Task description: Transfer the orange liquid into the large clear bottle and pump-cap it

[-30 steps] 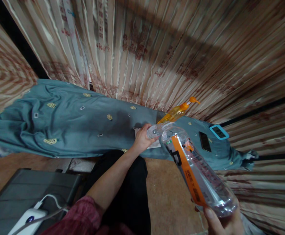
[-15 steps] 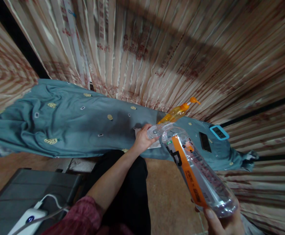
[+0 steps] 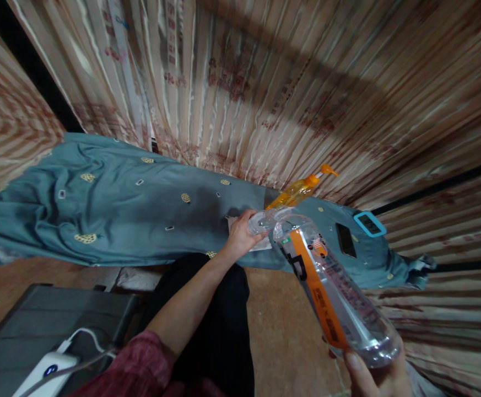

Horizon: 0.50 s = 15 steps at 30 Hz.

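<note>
My right hand [image 3: 378,375] is closed around the base of a large clear plastic bottle [image 3: 347,298] with an orange label strip. The bottle is tilted, its narrower end pointing up and left. My left hand [image 3: 242,234] grips a small clear plastic container [image 3: 261,221], which looks like a bottle; its exact kind is hard to make out. The two clear things meet or overlap in view, and their openings are hidden. Just behind them, an amber pump bottle [image 3: 296,193] with an orange pump top stands on the cloth. Partly under my left hand lies a white sheet [image 3: 263,243].
A blue-green cloth with pineapple prints [image 3: 120,209] covers the long narrow surface. On its right are a dark phone [image 3: 346,240] and a blue-framed digital timer [image 3: 370,224]. A white power bank [image 3: 48,372] with a cable rests on a grey box [image 3: 58,309]. Pleated curtains [image 3: 232,82] hang behind.
</note>
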Each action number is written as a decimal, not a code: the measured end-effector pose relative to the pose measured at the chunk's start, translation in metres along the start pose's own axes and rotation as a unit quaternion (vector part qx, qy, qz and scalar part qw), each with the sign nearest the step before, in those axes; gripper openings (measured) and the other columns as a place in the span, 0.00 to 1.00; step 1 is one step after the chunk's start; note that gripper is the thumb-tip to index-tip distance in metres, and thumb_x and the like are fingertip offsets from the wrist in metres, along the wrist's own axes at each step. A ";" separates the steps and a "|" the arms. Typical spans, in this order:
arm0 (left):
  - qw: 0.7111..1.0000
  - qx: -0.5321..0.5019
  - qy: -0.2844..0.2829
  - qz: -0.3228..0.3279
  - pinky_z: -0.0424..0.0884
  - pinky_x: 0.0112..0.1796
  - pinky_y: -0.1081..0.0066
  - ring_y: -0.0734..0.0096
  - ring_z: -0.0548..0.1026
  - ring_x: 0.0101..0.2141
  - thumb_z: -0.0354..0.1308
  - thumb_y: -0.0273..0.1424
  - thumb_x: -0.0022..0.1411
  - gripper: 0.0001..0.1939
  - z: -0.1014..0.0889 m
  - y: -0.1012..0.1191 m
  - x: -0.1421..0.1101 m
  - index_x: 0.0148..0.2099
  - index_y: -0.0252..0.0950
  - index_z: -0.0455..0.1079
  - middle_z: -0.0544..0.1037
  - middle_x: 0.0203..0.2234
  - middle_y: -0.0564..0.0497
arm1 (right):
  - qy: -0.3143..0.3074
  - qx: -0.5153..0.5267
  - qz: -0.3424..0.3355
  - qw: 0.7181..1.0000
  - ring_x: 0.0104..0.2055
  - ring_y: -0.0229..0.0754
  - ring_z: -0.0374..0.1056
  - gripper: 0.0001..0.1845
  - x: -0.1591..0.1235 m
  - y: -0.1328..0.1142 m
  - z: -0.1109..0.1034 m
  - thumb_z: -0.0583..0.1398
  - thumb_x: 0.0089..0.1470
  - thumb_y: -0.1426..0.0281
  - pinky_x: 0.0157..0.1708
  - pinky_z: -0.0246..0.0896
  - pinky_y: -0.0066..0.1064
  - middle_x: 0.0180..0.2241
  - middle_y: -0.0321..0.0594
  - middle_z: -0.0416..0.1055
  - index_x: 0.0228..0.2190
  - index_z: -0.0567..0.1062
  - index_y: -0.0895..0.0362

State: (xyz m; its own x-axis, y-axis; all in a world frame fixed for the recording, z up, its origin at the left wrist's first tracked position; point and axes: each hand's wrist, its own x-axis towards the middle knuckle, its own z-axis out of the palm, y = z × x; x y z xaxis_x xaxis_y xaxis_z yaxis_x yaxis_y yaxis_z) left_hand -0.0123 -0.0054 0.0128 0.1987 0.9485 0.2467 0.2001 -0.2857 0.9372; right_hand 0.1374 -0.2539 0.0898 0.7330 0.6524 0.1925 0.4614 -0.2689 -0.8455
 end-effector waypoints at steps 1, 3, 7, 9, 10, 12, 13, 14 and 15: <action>1.000 0.001 0.000 -0.001 0.72 0.43 0.66 0.65 0.76 0.39 0.69 0.34 0.47 0.22 0.000 0.000 0.000 0.44 0.39 0.66 0.77 0.38 0.52 | -0.001 0.001 0.002 1.000 0.50 0.60 0.61 0.51 0.000 -0.001 0.000 0.67 0.33 0.45 0.55 0.48 0.58 0.48 0.53 0.65 0.54 0.63 0.59; 1.000 0.002 0.003 -0.003 0.72 0.43 0.67 0.65 0.76 0.39 0.69 0.34 0.46 0.23 0.000 0.000 0.000 0.44 0.39 0.67 0.77 0.38 0.52 | -0.002 -0.002 0.003 1.000 0.49 0.60 0.61 0.52 -0.001 -0.004 0.000 0.67 0.33 0.45 0.56 0.47 0.58 0.47 0.52 0.65 0.55 0.63 0.60; 1.000 0.004 0.003 -0.005 0.72 0.43 0.66 0.64 0.76 0.40 0.69 0.34 0.46 0.23 -0.001 0.001 0.000 0.44 0.39 0.67 0.77 0.38 0.53 | -0.004 -0.028 -0.009 1.000 0.49 0.58 0.61 0.51 -0.005 -0.012 0.003 0.64 0.39 0.43 0.55 0.49 0.54 0.47 0.51 0.65 0.57 0.62 0.60; 1.000 0.004 0.000 -0.009 0.72 0.43 0.67 0.64 0.77 0.40 0.69 0.33 0.46 0.23 -0.001 0.001 0.000 0.44 0.39 0.66 0.77 0.38 0.52 | 0.000 -0.046 -0.023 0.999 0.50 0.58 0.62 0.49 -0.005 -0.013 0.003 0.62 0.42 0.42 0.54 0.51 0.51 0.48 0.52 0.65 0.57 0.62 0.60; 1.000 0.005 -0.001 -0.010 0.72 0.43 0.67 0.64 0.77 0.40 0.69 0.34 0.46 0.23 0.000 0.001 0.000 0.44 0.39 0.66 0.77 0.38 0.52 | 0.003 -0.055 -0.031 0.998 0.50 0.57 0.62 0.48 -0.005 -0.012 0.003 0.62 0.42 0.42 0.54 0.52 0.50 0.48 0.52 0.65 0.56 0.62 0.60; 1.000 0.004 -0.001 -0.011 0.72 0.44 0.66 0.63 0.77 0.41 0.69 0.34 0.46 0.24 0.000 0.001 0.000 0.45 0.38 0.66 0.77 0.39 0.51 | 0.007 -0.064 -0.044 0.997 0.50 0.57 0.63 0.47 -0.004 -0.009 0.002 0.61 0.43 0.43 0.53 0.54 0.49 0.49 0.51 0.66 0.56 0.63 0.60; 1.000 0.004 0.000 -0.011 0.72 0.44 0.66 0.63 0.77 0.41 0.69 0.34 0.46 0.24 0.000 0.001 0.000 0.45 0.38 0.66 0.77 0.39 0.51 | 0.006 -0.067 -0.048 0.997 0.50 0.56 0.63 0.47 -0.003 -0.008 0.001 0.61 0.43 0.43 0.53 0.55 0.49 0.48 0.51 0.66 0.56 0.63 0.60; 1.000 0.003 0.000 -0.010 0.72 0.44 0.66 0.63 0.77 0.41 0.69 0.34 0.46 0.24 0.000 0.001 0.000 0.45 0.38 0.66 0.77 0.39 0.51 | 0.003 -0.072 -0.049 0.996 0.49 0.56 0.63 0.47 -0.002 -0.006 0.000 0.62 0.42 0.43 0.51 0.56 0.48 0.48 0.51 0.67 0.55 0.63 0.60; 1.000 0.003 0.000 -0.010 0.72 0.44 0.66 0.63 0.77 0.41 0.69 0.34 0.46 0.24 0.001 0.001 0.000 0.45 0.38 0.66 0.77 0.39 0.51 | -0.001 -0.073 -0.049 0.996 0.49 0.56 0.64 0.47 -0.002 -0.005 -0.001 0.63 0.41 0.43 0.50 0.57 0.48 0.47 0.51 0.67 0.54 0.64 0.61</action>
State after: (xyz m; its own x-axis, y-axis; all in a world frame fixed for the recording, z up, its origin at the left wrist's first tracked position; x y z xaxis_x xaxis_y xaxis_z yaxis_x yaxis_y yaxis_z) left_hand -0.0117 -0.0058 0.0131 0.1940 0.9540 0.2287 0.2098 -0.2681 0.9403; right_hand 0.1341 -0.2540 0.0941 0.6802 0.6820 0.2687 0.5984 -0.3049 -0.7409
